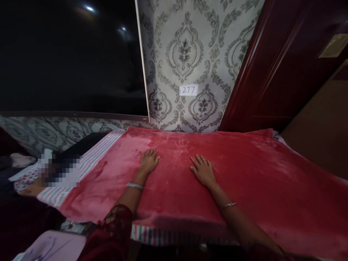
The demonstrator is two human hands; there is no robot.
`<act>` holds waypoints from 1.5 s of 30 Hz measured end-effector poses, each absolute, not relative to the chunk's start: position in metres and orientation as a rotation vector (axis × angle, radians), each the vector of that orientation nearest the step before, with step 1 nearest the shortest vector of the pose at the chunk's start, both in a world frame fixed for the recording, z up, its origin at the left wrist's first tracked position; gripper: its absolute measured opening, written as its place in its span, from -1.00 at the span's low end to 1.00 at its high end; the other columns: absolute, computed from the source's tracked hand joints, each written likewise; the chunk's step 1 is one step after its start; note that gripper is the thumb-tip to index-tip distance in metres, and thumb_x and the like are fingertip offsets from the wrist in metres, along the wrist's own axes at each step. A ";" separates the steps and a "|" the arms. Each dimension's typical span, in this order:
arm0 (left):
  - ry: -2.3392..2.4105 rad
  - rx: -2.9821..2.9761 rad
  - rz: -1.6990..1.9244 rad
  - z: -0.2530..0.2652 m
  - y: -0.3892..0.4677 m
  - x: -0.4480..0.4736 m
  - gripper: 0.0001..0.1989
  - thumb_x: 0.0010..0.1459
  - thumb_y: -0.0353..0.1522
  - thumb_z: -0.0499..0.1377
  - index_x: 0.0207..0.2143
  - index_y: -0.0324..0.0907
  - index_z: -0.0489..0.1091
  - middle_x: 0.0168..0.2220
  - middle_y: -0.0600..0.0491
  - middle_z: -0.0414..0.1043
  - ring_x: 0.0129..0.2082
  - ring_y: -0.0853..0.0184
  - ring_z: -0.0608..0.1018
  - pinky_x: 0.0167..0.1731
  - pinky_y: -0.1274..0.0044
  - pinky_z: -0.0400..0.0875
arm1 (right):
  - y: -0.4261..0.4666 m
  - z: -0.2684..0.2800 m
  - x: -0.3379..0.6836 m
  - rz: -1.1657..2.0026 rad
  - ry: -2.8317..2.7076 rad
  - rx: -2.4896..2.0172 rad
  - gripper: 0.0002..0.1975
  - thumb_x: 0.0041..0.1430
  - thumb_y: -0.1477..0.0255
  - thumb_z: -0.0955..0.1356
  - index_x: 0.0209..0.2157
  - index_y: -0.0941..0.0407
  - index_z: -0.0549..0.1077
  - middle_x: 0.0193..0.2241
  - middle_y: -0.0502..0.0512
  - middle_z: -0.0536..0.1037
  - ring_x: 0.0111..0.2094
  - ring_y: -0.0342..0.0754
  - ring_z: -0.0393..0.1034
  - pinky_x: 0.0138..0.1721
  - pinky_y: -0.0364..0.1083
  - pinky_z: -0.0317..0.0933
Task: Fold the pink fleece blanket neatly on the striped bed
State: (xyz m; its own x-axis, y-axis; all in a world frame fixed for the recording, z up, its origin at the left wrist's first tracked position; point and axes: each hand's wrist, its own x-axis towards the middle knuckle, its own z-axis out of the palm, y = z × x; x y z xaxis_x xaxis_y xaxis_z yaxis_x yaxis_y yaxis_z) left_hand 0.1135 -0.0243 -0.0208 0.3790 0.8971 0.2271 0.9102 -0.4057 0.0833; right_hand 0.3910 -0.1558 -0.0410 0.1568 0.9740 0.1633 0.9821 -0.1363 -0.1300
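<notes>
A red plush blanket point(174, 192) lies spread over a table-like surface, its nap lighter pink on the left side. My left hand point(149, 161) rests flat on it left of the middle, fingers stretched toward the wall. To the right of that, my right hand point(203, 171) also lies palm down on the blanket with its fingers spread. Neither hand holds anything. From beneath the blanket a striped cloth point(92, 161) shows along the left end and the front edge.
A large television screen point(70, 58) hangs at the back left. Patterned wallpaper point(187, 50) carries a paper label point(188, 90) reading 277. At right stands a dark red wooden door point(272, 69). A pinkish padded seat point(54, 246) is near the front left, with piled cloth point(28, 177) beyond.
</notes>
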 end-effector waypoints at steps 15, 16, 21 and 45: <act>-1.617 -2.564 -0.397 -0.019 -0.017 0.110 -0.52 0.33 -0.27 -0.01 0.25 -0.14 0.34 0.31 -0.14 0.27 0.33 0.08 0.26 0.29 0.13 0.09 | -0.083 -0.015 0.287 0.198 -2.181 -1.864 -0.45 0.42 0.10 0.14 0.37 -0.14 0.13 0.41 -0.07 0.06 0.42 -0.03 -0.11 0.38 0.10 -0.21; -1.622 -2.563 -0.381 -0.018 -0.017 0.110 -0.52 0.34 -0.27 -0.02 0.25 -0.14 0.33 0.32 -0.14 0.26 0.33 0.09 0.26 0.29 0.14 0.09 | -0.082 -0.016 0.288 0.198 -2.200 -1.853 -0.46 0.41 0.09 0.14 0.37 -0.17 0.14 0.41 -0.11 0.06 0.42 -0.04 -0.12 0.38 0.09 -0.22; -1.634 -2.568 -0.339 -0.015 -0.015 0.111 -0.51 0.34 -0.29 -0.02 0.26 -0.14 0.32 0.33 -0.14 0.24 0.33 0.09 0.27 0.28 0.16 0.14 | -0.088 -0.016 0.354 0.166 -2.140 -1.992 -0.45 0.41 0.12 0.12 0.35 -0.09 0.21 0.41 0.00 0.08 0.42 0.10 -0.11 0.37 0.17 -0.19; -1.603 -2.580 -0.399 -0.018 0.000 0.107 -0.50 0.32 -0.28 -0.07 0.22 -0.18 0.37 0.30 -0.15 0.29 0.30 0.09 0.32 0.26 0.18 0.21 | -0.267 -0.043 0.654 0.030 -0.757 -2.831 -0.37 0.39 0.16 0.04 0.39 0.08 0.12 0.40 0.32 0.07 0.39 0.28 -0.06 0.25 0.40 -0.06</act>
State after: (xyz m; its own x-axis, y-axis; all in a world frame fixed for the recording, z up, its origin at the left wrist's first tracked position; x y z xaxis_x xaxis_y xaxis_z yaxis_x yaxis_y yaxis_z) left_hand 0.1066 0.0001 -0.0176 0.4196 0.8698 0.2597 0.8901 -0.4503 0.0701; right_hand 0.6538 -0.2673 -0.0433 0.8679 0.4956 0.0345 0.4913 -0.8460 -0.2072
